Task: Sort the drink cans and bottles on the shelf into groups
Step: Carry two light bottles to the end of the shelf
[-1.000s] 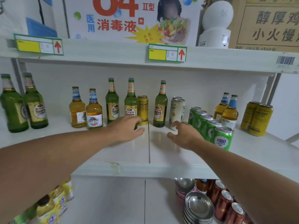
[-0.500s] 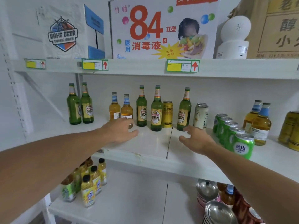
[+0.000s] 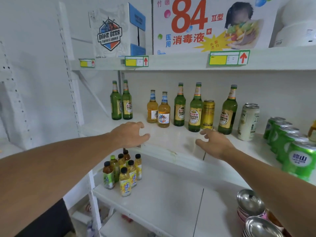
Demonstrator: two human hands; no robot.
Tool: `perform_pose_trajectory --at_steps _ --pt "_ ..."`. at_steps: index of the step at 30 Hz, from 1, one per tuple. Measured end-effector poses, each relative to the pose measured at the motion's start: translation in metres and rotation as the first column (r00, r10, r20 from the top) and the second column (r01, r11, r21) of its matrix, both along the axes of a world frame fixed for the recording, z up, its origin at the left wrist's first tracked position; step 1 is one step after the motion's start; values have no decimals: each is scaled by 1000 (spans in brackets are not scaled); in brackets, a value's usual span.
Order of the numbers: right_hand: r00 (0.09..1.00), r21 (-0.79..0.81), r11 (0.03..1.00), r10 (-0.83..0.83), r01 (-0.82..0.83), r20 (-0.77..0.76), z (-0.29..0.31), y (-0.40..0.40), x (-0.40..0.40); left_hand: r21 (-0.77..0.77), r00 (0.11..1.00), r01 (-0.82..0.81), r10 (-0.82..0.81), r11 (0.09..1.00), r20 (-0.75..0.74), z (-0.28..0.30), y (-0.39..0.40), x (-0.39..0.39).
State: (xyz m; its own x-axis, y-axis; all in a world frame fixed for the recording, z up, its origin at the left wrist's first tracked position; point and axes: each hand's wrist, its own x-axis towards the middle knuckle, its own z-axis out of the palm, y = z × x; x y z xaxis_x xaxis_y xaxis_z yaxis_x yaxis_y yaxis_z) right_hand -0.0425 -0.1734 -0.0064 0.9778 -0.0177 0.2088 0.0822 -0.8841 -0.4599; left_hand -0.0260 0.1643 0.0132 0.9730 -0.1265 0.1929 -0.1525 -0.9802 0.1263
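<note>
On the white middle shelf [image 3: 171,139] stand two green beer bottles [image 3: 121,101] at the far left, then two amber bottles [image 3: 159,110], then three more green bottles [image 3: 195,108] with a gold can [image 3: 208,114] between the last two. Right of these stand white cans [image 3: 248,122] and a row of green cans [image 3: 289,147]. My left hand [image 3: 130,134] hovers open over the shelf's front edge, in front of the amber bottles. My right hand [image 3: 214,143] hovers open in front of the gold can. Neither hand holds anything.
The upper shelf [image 3: 179,61] carries a beer carton [image 3: 118,31] and a large "84" box [image 3: 205,24]. On the lower shelf are several yellow drink bottles [image 3: 124,170] at left and stacked steel bowls [image 3: 253,212] at right. A white upright post [image 3: 70,69] stands left.
The view has swung left and drawn back from the shelf. Both hands have stayed open and empty over the shelf front, now spread farther apart.
</note>
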Motion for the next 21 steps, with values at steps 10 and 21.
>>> perform_pose_trajectory --at_steps 10,21 --pt "1000 17 1000 -4 3 19 17 88 48 -165 1000 27 -29 986 -11 -6 83 54" --pt "997 39 997 -68 67 21 24 155 110 -264 991 119 -131 957 -28 -11 119 139"
